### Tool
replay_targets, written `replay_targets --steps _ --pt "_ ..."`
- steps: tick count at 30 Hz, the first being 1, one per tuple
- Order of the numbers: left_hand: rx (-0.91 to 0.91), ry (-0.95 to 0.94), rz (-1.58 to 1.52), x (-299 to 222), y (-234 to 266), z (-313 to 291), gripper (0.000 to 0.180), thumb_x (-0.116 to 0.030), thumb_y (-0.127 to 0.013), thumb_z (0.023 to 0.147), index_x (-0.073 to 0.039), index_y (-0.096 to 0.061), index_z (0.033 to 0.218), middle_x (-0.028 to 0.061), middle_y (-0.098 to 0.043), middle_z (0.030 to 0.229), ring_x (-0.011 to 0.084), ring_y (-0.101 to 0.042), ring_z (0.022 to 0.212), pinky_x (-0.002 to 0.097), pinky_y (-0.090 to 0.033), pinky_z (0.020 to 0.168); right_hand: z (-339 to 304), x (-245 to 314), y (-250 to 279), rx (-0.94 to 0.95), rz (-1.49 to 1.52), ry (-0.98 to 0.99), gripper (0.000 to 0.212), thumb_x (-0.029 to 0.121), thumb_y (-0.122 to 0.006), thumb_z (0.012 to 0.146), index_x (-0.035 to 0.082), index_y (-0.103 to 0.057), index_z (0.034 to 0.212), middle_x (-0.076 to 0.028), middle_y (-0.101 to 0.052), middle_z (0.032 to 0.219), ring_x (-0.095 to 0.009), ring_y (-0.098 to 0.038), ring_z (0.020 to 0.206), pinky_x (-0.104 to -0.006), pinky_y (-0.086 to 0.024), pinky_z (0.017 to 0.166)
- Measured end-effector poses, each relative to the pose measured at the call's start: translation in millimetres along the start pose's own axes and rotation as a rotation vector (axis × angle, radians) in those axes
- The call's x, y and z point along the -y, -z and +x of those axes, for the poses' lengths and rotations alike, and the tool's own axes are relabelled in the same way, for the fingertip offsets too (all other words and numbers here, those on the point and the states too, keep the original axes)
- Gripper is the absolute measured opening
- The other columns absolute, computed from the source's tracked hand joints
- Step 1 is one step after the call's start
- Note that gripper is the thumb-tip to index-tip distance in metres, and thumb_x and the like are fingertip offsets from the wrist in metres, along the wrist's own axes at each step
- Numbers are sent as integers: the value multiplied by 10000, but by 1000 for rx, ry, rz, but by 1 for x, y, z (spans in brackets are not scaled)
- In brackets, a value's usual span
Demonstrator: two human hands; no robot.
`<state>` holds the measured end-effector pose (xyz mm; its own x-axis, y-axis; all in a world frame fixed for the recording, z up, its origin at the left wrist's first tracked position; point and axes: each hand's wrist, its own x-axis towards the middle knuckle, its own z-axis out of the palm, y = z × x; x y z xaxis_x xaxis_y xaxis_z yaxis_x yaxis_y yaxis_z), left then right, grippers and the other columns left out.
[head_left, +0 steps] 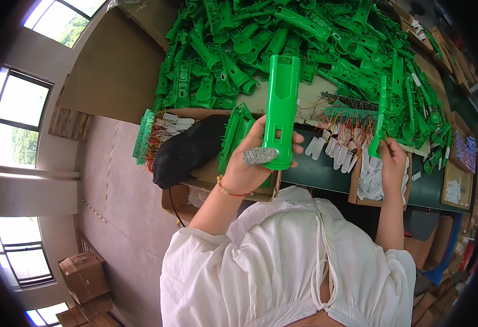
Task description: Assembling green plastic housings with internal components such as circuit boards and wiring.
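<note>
My left hand (245,170) is closed around a green plastic housing half (282,101), long and hollow with a rounded end and a small rectangular slot. The thumb, in a grey knitted finger sleeve, presses on its lower end. Off to the right, my right hand (394,159) grips the lower end of another narrow green plastic shell (381,115), seen edge-on. Just left of my left hand, a further green shell (236,133) leans in an open carton. Between my hands lie green circuit boards (351,113) with red wires and white tabs.
A large heap of green shells (304,32) covers the back of the table. A black bulky object (187,150) with a cord lies left, beside more wired boards (143,137). White parts fill a carton (353,188) near my right wrist. A shallow tray (445,196) stands farther right.
</note>
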<state>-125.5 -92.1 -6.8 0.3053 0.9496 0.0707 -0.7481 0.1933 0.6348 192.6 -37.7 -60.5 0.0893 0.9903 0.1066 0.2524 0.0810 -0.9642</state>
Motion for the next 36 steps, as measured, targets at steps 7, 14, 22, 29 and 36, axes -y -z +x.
replay_targets --steps 7,14,22,29,36 --pt "-43 48 -222 14 18 4 575 -519 -320 897 -81 -385 1264 175 -517 1095 268 -574 817 355 -479 640 -17 -4 -5 47 50 -43 151 151 -593 865 0 -597 874 38 -528 714 -29 -430 650 -181 -348 584" --pt "-84 56 -348 23 23 10 695 -631 -222 865 -102 -411 1274 183 -512 1129 279 -571 817 375 -480 637 -26 -9 -3 112 54 -93 145 148 -578 874 4 -586 881 32 -542 758 -36 -456 696 -184 -367 637" --pt "-82 -36 -120 28 22 8 494 -407 -312 907 -92 -395 1279 168 -507 1168 239 -531 950 356 -463 746 -32 -3 -18 105 59 -83 107 98 -584 859 0 -584 817 38 -518 690 -27 -429 623 -178 -347 557" --pt "-105 -44 162 37 15 5 601 -198 -437 886 -84 -170 1413 125 -450 1232 171 -433 1080 288 -327 922 -33 -6 -27 171 53 -106 127 102 -587 855 -1 -575 782 37 -518 670 -25 -430 618 -183 -349 552" --pt "-118 -72 347 42 15 6 664 -135 -483 880 -76 -107 1424 96 -396 1244 150 -416 1091 262 -349 894 -28 0 -42 205 38 -100 141 113 -582 856 -14 -596 798 33 -536 672 -25 -424 608 -192 -345 540"
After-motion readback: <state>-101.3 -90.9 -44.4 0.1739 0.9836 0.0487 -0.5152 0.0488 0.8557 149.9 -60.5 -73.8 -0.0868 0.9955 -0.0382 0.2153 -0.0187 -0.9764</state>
